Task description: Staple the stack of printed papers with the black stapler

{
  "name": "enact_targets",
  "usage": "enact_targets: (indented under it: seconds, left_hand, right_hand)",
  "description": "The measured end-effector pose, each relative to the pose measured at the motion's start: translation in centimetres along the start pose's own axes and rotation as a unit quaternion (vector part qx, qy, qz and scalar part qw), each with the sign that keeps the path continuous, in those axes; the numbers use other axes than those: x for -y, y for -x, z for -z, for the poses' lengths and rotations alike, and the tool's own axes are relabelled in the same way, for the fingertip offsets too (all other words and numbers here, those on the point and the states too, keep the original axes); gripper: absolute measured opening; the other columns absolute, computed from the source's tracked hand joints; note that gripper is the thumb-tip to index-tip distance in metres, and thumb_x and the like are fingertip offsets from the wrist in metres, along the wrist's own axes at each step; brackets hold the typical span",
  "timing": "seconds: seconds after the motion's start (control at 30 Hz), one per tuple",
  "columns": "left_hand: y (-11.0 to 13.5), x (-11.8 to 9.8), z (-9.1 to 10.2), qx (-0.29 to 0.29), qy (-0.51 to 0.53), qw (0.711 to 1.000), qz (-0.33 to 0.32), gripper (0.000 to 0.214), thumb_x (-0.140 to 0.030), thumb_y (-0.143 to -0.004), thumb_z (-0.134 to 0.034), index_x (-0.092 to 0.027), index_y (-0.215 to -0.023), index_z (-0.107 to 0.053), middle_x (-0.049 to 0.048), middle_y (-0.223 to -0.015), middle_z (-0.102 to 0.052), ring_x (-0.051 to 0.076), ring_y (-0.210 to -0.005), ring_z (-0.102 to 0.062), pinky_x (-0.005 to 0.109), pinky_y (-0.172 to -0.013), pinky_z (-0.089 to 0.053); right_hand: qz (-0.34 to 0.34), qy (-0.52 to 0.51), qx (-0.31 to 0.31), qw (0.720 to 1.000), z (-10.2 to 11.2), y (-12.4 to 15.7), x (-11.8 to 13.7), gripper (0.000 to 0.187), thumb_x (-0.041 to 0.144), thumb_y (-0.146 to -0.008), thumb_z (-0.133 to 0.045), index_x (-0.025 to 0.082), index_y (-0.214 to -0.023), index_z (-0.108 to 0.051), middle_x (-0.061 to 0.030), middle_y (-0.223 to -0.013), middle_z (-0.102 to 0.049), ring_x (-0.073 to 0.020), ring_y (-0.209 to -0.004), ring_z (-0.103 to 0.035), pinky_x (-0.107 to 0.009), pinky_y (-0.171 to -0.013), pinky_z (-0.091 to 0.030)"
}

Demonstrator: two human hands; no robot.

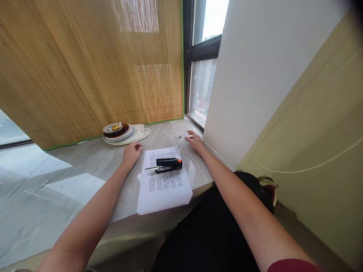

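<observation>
A stack of printed paper sheets (164,185) lies on the grey stone sill (93,166). On top of the sheets rests a black stapler (166,165) with an orange end, swung open so its metal arm points left. My left hand (131,152) lies on the sill just left of the sheets' top corner, fingers curled loosely, holding nothing. My right hand (195,141) rests on the sill to the right of the sheets, fingers stretched out flat. Neither hand touches the stapler.
A stack of plates and a small bowl (120,133) stands at the back of the sill below a bamboo blind (90,64). A dark-framed window (200,64) and a white wall (255,75) close the right side. The sill's front edge runs near my lap.
</observation>
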State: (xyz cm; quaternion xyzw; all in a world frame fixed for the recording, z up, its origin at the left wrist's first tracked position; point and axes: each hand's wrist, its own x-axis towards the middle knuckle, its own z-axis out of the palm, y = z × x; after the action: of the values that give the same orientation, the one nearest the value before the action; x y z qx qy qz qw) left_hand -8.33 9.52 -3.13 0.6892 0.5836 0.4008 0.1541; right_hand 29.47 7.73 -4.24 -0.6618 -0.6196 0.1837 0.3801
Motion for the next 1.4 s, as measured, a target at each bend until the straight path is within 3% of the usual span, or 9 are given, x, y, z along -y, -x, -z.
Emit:
enact_targets:
  seconds: [0.13,0.23,0.33,0.43,0.53,0.8,1.1,1.3,1.4]
  left_hand:
    - [0.6,-1.8,-1.6,0.042,0.184,0.982,0.007,0.016,-0.026,-0.081,-0.069,-0.020,-0.091,-0.059,0.0078,-0.092,-0.078,0.021,-0.080,-0.073,0.032,-0.073,-0.057]
    - [1.1,-3.1,-2.0,0.096,0.384,0.918,0.035,0.025,-0.024,-0.073,-0.073,-0.021,-0.089,-0.054,0.0015,-0.083,-0.071,0.012,-0.061,-0.062,0.023,-0.059,-0.048]
    - [1.3,-4.0,-1.7,0.118,0.480,0.867,0.065,0.025,-0.018,-0.070,-0.070,-0.020,-0.090,-0.056,-0.0043,-0.073,-0.061,0.007,-0.051,-0.047,0.020,-0.053,-0.040]
    - [1.3,-4.4,-1.5,0.119,0.515,0.844,0.088,0.019,-0.017,-0.073,-0.070,-0.018,-0.091,-0.064,-0.0025,-0.075,-0.059,0.008,-0.054,-0.050,0.021,-0.052,-0.042]
    - [1.4,-4.5,-1.8,0.116,0.515,0.842,0.109,0.017,-0.015,-0.075,-0.069,-0.014,-0.091,-0.072,0.0001,-0.077,-0.058,0.009,-0.060,-0.054,0.021,-0.055,-0.047]
    - [2.3,-5.4,-2.1,0.195,0.531,0.817,0.117,0.019,-0.019,-0.091,-0.067,-0.010,-0.102,-0.080,0.0018,-0.081,-0.055,0.006,-0.058,-0.046,0.017,-0.049,-0.042]
    - [2.7,-5.3,-2.8,0.181,0.435,0.882,0.025,0.031,-0.040,-0.088,-0.086,-0.014,-0.102,-0.075,0.0051,-0.083,-0.069,0.010,-0.055,-0.054,0.023,-0.048,-0.047]
    - [2.9,-5.7,-2.8,0.191,0.411,0.892,0.008,0.038,-0.051,-0.092,-0.082,-0.014,-0.098,-0.080,-0.0056,-0.060,-0.039,0.007,-0.046,-0.030,0.021,-0.042,-0.029]
    - [3.0,-6.1,-2.6,0.199,0.417,0.886,0.027,0.034,-0.047,-0.094,-0.079,-0.014,-0.102,-0.082,-0.0027,-0.066,-0.044,0.008,-0.051,-0.036,0.022,-0.046,-0.034]
  right_hand:
    - [-0.024,-0.031,-0.040,0.998,0.5,2.3,0.6,0.027,0.026,-0.092,-0.060,0.017,-0.112,-0.076,-0.0124,-0.116,-0.076,-0.0224,-0.098,-0.074,-0.038,-0.094,-0.059]
    - [0.037,-0.124,-0.051,0.990,-0.1,5.2,2.7,0.025,0.039,-0.097,-0.061,0.020,-0.102,-0.074,-0.0074,-0.106,-0.076,-0.0207,-0.094,-0.072,-0.035,-0.091,-0.058]
    - [0.172,-0.230,0.055,0.956,-0.8,7.9,5.3,0.036,0.051,-0.103,-0.056,0.022,-0.115,-0.074,-0.0063,-0.108,-0.076,-0.0213,-0.102,-0.072,-0.033,-0.089,-0.057]
    - [0.300,-0.162,0.191,0.921,-1.2,9.7,6.8,0.050,0.049,-0.093,-0.077,0.026,-0.136,-0.070,-0.0069,-0.122,-0.076,-0.0237,-0.113,-0.071,-0.035,-0.097,-0.055]
    - [0.332,-0.076,0.195,0.920,-1.5,10.4,6.8,0.045,0.036,-0.088,-0.085,0.024,-0.129,-0.074,-0.0075,-0.116,-0.079,-0.0256,-0.107,-0.074,-0.038,-0.099,-0.054]
    - [0.216,-0.076,0.016,0.973,-1.1,9.0,5.7,0.035,0.026,-0.084,-0.086,0.024,-0.117,-0.077,-0.0044,-0.110,-0.082,-0.0256,-0.103,-0.077,-0.038,-0.099,-0.056]
    - [0.173,0.040,0.027,0.984,-1.2,9.0,5.5,0.032,0.026,-0.085,-0.083,0.026,-0.116,-0.076,-0.0054,-0.109,-0.081,-0.0284,-0.105,-0.074,-0.040,-0.096,-0.055]
    - [0.169,0.059,0.043,0.983,-0.7,9.3,6.1,0.032,0.027,-0.088,-0.081,0.025,-0.119,-0.075,-0.0081,-0.111,-0.078,-0.0282,-0.105,-0.071,-0.039,-0.092,-0.053]
    - [0.169,0.054,0.052,0.983,-0.5,9.4,6.3,0.031,0.026,-0.089,-0.079,0.024,-0.120,-0.074,-0.0086,-0.112,-0.078,-0.0277,-0.105,-0.070,-0.038,-0.091,-0.053]
